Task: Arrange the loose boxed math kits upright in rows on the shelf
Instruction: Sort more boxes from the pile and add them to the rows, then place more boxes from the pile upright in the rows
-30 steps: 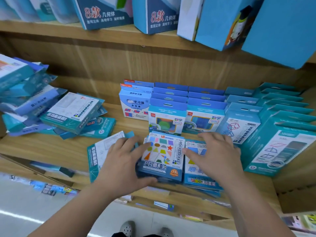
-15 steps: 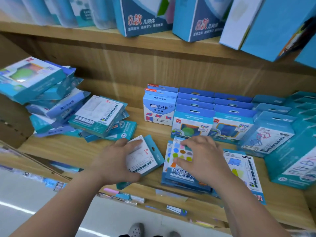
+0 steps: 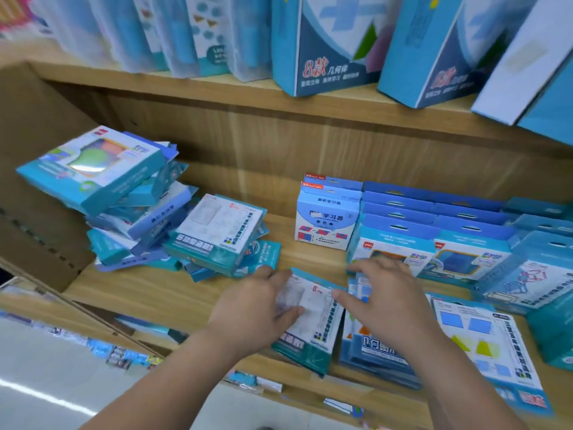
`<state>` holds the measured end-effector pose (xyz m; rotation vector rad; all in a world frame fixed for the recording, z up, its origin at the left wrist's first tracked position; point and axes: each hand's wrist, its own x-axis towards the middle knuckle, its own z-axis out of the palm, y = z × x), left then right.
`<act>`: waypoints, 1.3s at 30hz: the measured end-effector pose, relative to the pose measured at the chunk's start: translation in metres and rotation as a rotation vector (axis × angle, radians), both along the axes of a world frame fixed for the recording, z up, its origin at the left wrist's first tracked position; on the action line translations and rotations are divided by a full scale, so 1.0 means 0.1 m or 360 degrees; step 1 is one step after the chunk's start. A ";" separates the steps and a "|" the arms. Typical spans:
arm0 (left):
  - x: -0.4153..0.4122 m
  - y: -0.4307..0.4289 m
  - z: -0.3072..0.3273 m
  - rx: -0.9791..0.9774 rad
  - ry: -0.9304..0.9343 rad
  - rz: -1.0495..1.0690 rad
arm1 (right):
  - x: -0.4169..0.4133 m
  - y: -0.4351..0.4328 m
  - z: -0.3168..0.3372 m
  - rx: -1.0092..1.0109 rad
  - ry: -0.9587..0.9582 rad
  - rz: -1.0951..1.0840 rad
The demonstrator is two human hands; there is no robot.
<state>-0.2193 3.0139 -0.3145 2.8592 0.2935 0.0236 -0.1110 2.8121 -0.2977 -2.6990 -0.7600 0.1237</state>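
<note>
Teal-edged and white-faced, the kit (image 3: 310,324) is lying flat at the shelf's (image 3: 148,290) front edge, with its near end hanging over. I am seeing the left hand (image 3: 257,308) lying on the kit's left side, thumb on the face and fingers (image 3: 279,274) reaching the far corner. Through the blur I cannot tell whether they are gripping it. The right hand (image 3: 387,305) is pressing spread, straight fingers on a blue kit (image 3: 372,352) just beside it. Upright rows (image 3: 393,243) are standing toward the back edge, and a loose pile (image 3: 124,206) is leaning at the shelf's left end.
</note>
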 end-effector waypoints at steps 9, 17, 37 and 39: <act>-0.48 0.81 0.46 0.0092 -0.1093 0.0083 | -0.09 1.11 0.11 0.0477 0.0324 0.0188; -0.78 1.31 0.56 0.0381 -0.1557 0.0491 | -0.07 1.76 0.07 0.0637 0.0587 -0.0151; -0.62 1.86 1.06 0.0011 -0.1022 0.0837 | 0.14 1.70 0.54 0.1211 0.0525 -0.0203; -0.64 1.77 1.07 0.0079 -0.1063 0.0754 | 0.26 1.58 0.70 0.0964 0.0057 -0.0122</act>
